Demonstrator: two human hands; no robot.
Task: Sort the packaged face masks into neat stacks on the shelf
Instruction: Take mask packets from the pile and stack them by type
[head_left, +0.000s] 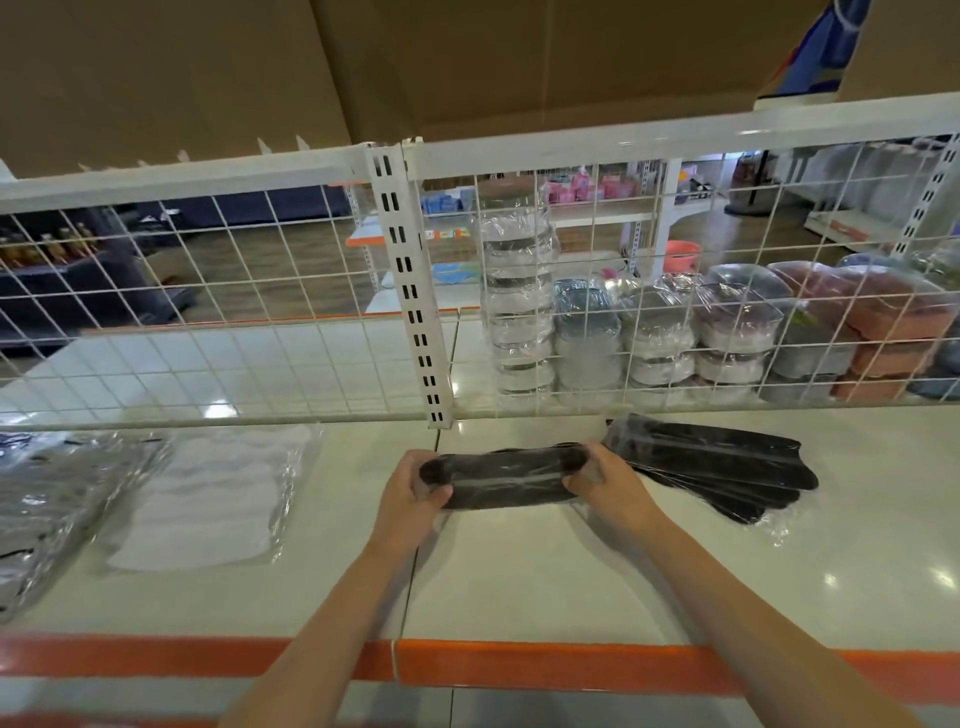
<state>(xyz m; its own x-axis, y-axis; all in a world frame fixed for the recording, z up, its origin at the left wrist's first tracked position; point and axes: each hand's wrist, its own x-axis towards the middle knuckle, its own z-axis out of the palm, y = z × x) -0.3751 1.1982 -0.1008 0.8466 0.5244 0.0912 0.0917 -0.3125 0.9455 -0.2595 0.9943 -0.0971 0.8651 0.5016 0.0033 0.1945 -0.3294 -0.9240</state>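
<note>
Two hands on one bundle of black packaged masks (501, 480) at mid-shelf (545, 577), near the back mesh (208, 312): left hand (410, 493) curled round its left end, right hand (602, 475) curled round its right end. Fanned black packs (727, 467) just right, touching the right hand. White packs (208, 499) and grey packs (47, 499) toward the left edge

White wire-mesh back panel (208, 291); slotted upright (410, 291); wooden floor (291, 270) beyond; cardboard (208, 67) overhead.
</note>
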